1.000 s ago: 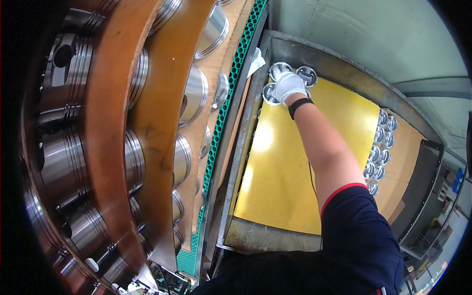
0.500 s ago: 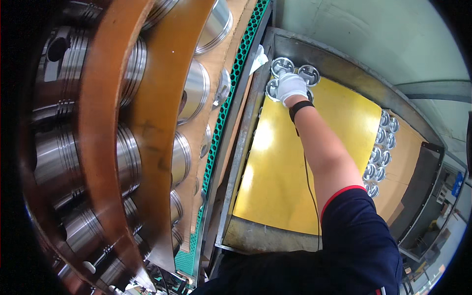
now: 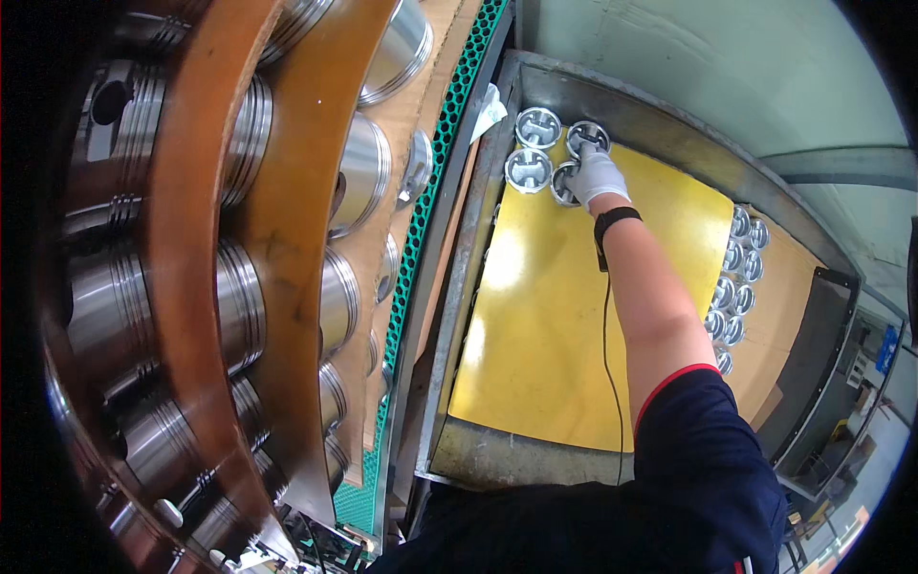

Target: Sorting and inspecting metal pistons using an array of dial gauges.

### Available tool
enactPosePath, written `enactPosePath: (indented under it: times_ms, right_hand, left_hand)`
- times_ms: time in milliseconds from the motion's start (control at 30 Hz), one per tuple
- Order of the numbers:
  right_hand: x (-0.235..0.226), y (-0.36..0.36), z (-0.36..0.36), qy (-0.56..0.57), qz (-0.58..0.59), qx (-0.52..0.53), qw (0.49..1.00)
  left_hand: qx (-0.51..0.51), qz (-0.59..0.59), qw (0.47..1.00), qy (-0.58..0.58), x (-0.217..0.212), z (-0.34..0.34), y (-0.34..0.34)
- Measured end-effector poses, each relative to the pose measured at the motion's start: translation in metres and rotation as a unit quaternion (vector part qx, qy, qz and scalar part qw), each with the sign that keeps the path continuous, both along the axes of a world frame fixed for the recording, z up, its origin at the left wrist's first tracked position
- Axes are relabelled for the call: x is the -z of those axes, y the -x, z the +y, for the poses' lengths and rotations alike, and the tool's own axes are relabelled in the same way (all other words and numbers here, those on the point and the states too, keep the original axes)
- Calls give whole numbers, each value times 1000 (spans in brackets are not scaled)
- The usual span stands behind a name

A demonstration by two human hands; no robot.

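Four metal pistons stand grouped at the far left corner of a yellow sheet, open ends up: a far-left piston (image 3: 538, 127), a near-left piston (image 3: 528, 169), a near-right piston (image 3: 564, 183) and a far-right piston (image 3: 587, 137). My right hand (image 3: 601, 176), in a white glove, reaches its fingers into the far-right piston and closes on its inner part; the fingertips are partly hidden. The palm hangs beside the near-right piston and covers some of it. Around the wrist is a black strap with a cable. My left hand is out of view.
The yellow sheet (image 3: 593, 316) lies in a metal-walled bin (image 3: 660, 105). More pistons (image 3: 733, 256) line its right side on cardboard. At left, large pistons (image 3: 115, 306) stand in rows between brown dividers (image 3: 191, 239), beside a green perforated mat (image 3: 435, 182).
My right hand has moved right, from above the middle of the piston group to the far-right piston. Both left-hand pistons are now uncovered. The whole view has shifted slightly.
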State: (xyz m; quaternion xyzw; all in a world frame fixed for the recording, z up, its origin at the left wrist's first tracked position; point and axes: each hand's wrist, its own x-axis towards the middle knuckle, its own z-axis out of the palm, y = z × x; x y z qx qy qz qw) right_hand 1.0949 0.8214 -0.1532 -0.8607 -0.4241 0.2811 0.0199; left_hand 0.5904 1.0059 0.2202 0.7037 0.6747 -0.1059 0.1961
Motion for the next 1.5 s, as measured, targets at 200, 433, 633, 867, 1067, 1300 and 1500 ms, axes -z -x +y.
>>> enactPosePath:
  times_ms: [200,433,633,867,1067,1300,1500]
  right_hand:
    - [-9,14,-27,-91,-19,51,994]
    - [-25,51,-202,-121,80,60,988]
    - [-72,45,-333,-128,37,91,987]
    - [-351,82,-213,-440,65,-112,889]
    - [-537,185,-78,-543,-55,-359,757]
    - [-601,273,48,-189,-151,-353,904]
    - [-605,295,59,-148,-122,-356,915]
  left_hand:
    - [17,-5,1000,-1,-14,-7,-24]
    - [-24,22,994,-101,-146,-56,19]
    - [-23,-69,989,-132,-198,-86,21]
    - [21,-41,979,-198,-193,-101,45]
    - [51,-14,978,-203,-200,-109,44]
    - [59,1,969,-239,-197,-116,43]
    - [58,-15,971,-231,-197,-115,47]
